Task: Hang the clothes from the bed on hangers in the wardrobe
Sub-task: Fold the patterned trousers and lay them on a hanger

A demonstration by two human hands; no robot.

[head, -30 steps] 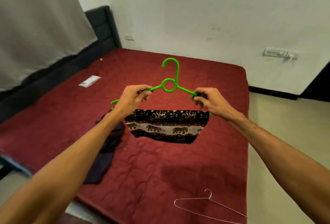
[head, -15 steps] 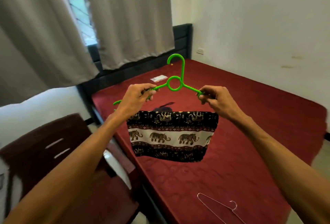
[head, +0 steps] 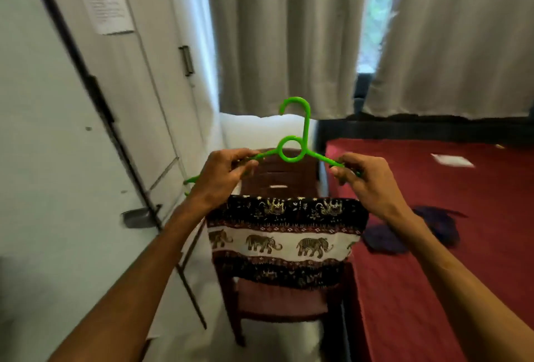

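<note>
both hands (head: 224, 176) (head: 367, 181) pinching green hanger (head: 291, 150), elephant-print cloth (head: 284, 239) draped below

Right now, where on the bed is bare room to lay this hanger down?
Bare red bed cover lies nearest you, below the dark blue garment, and between that garment and the white paper farther up. The garment's own patch is crowded. The chair seat beside the bed is mostly hidden behind the elephant-print cloth.

The green hanger (head: 306, 126) looks like smooth, slightly glossy plastic, and the elephant-print garment (head: 284, 243) draped on it is thin, matt woven cloth. The bed cover (head: 462, 275) is quilted red cloth, the chair (head: 284, 176) dark polished wood, the curtains (head: 283, 35) plain matt grey fabric.
</note>
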